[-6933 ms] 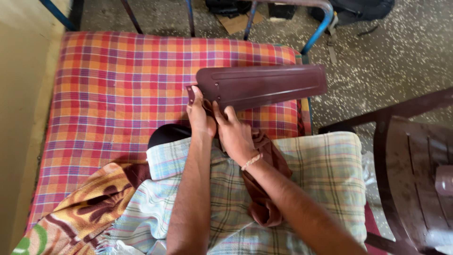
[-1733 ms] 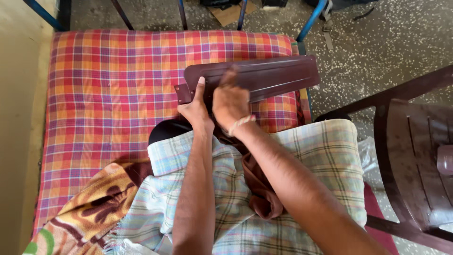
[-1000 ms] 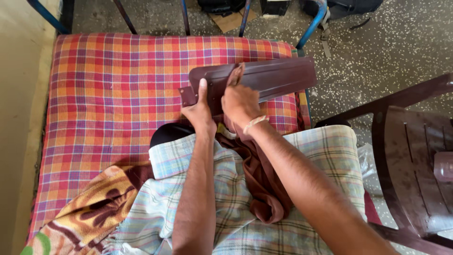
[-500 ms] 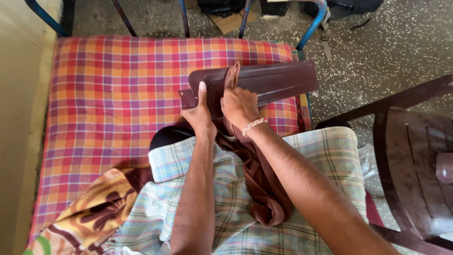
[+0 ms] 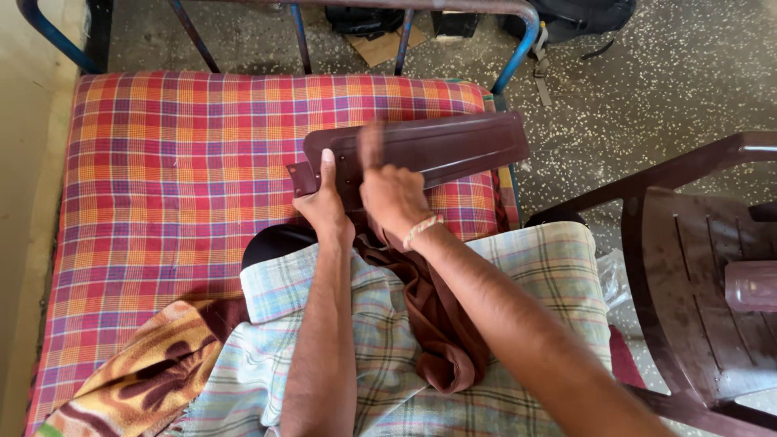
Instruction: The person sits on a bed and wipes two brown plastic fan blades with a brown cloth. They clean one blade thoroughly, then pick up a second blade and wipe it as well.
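Checked red-and-orange bedsheet [image 5: 178, 178] under everything, speckled floor [image 5: 647, 81] beyond the blue bed rail [image 5: 518, 48]. Brown fan blade [image 5: 437, 146] lies across my lap edge and the bed. My left hand [image 5: 324, 206] grips its narrow end, fingers closed around it, same as half a second ago. My right hand [image 5: 392, 194] is blurred, fingers bunched on the brown cloth [image 5: 437, 324]; it has pulled back down from the blade's top edge, so another wiping stroke looks underway. Brown plastic chair [image 5: 704, 291] sits on my right.
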